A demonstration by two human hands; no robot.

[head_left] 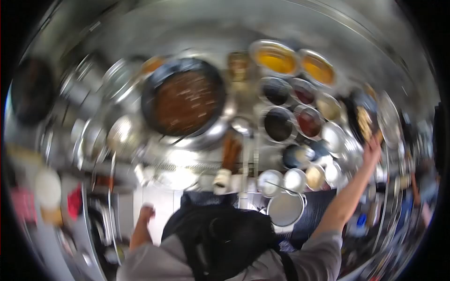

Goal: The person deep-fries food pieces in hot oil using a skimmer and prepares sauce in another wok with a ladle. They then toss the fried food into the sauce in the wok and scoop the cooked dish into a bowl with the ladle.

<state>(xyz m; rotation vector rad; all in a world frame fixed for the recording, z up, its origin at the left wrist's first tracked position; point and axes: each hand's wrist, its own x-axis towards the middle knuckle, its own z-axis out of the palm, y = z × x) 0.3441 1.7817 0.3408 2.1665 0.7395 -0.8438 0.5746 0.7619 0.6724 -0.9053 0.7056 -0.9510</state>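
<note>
My right arm stretches out to the right, and motion blurs the hand. My right hand looks closed at the lower end of a tan, elongated thing beside a dark pan-like shape; what the fingers grip, if anything, I cannot make out. A round metal lid or pan stands just right of that hand. Low at my left side hangs my left hand, its fingers curled, with nothing visible in them. It is over pale floor tiles, apart from the counter.
A large dark wok of reddish-brown food sits ahead on the metal counter. Right of it stand two bowls of orange liquid and several seasoning containers. A white-rimmed pot is close to my body. Steel pots stand left.
</note>
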